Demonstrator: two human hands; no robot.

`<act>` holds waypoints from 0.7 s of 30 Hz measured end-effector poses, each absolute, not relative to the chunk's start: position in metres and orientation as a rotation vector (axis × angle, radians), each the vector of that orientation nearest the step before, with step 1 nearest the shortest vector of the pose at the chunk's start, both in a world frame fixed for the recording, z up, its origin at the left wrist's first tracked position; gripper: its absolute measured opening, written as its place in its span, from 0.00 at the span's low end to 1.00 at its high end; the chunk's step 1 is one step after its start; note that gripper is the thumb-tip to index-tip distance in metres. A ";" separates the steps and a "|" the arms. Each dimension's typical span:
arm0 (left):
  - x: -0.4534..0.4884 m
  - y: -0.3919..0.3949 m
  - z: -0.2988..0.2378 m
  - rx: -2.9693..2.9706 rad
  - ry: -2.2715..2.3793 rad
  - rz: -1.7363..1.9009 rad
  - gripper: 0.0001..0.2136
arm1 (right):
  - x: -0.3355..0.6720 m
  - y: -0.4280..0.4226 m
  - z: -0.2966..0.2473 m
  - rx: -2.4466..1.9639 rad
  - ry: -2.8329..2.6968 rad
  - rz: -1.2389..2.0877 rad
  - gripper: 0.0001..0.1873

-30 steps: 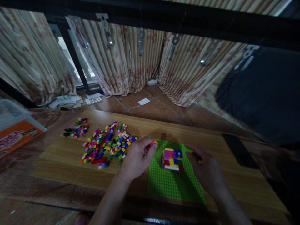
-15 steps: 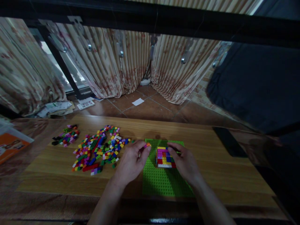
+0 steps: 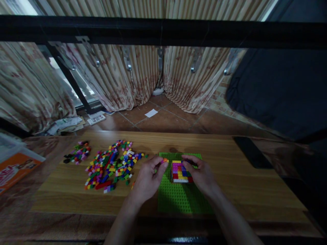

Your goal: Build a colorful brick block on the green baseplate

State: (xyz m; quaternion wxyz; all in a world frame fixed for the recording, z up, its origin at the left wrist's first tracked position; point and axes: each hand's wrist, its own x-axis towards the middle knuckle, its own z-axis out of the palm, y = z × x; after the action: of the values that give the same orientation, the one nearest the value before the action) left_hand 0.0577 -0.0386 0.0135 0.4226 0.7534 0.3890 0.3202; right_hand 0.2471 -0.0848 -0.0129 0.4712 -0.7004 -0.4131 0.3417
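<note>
My left hand (image 3: 147, 178) is closed, thumb and forefinger pinching small toy bricks (image 3: 165, 160), orange and pink, just left of a block of stacked bricks (image 3: 178, 172). That block has a patchwork top of yellow, pink, red, blue and white, and it stands on a green studded baseplate (image 3: 173, 199). Around the block's right side curls my right hand (image 3: 203, 175), its thumb and forefinger at the far right corner beside a dark blue brick. The hand hides the block's right edge, and its lower fingers are out of sight.
Loose bricks (image 3: 109, 168) of many colours lie spread on the wooden table (image 3: 84, 202) to the left, with a smaller heap (image 3: 78, 152) beyond them. A black phone (image 3: 252, 152) rests at the right. An orange-labelled box (image 3: 17, 166) stands at the far left.
The camera view has tilted and shifted slightly. My left hand still pinches the small bricks, a little nearer the block. My right hand keeps its place at the block.
</note>
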 end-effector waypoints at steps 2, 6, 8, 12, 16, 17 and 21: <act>0.060 -0.041 0.014 1.817 0.946 0.800 0.13 | 0.247 -0.084 -0.012 -1.691 -0.997 0.845 0.16; 0.065 -0.045 0.016 1.648 0.869 0.789 0.12 | 0.248 -0.086 -0.011 -1.639 -0.936 0.897 0.18; 0.066 -0.046 0.017 1.600 0.849 0.791 0.13 | 0.250 -0.088 -0.008 -1.640 -0.904 0.913 0.19; 0.064 -0.044 0.018 1.575 0.848 0.798 0.13 | 0.261 -0.090 0.001 -1.601 -0.821 0.846 0.21; 0.057 -0.038 0.015 1.595 0.901 0.810 0.14 | 0.272 -0.089 0.007 -1.571 -0.656 0.731 0.19; 0.055 -0.037 0.013 1.598 0.912 0.811 0.14 | 0.273 -0.089 0.007 -1.568 -0.634 0.724 0.19; 0.047 -0.031 0.008 1.623 0.995 0.798 0.15 | 0.269 -0.089 0.009 -1.536 -0.707 0.820 0.17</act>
State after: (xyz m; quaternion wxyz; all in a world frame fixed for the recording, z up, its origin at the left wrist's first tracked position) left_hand 0.0466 -0.0307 0.0079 0.5131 0.6749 0.4136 0.3319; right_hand 0.2695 -0.0894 0.0095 0.5899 -0.6600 -0.3039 0.3522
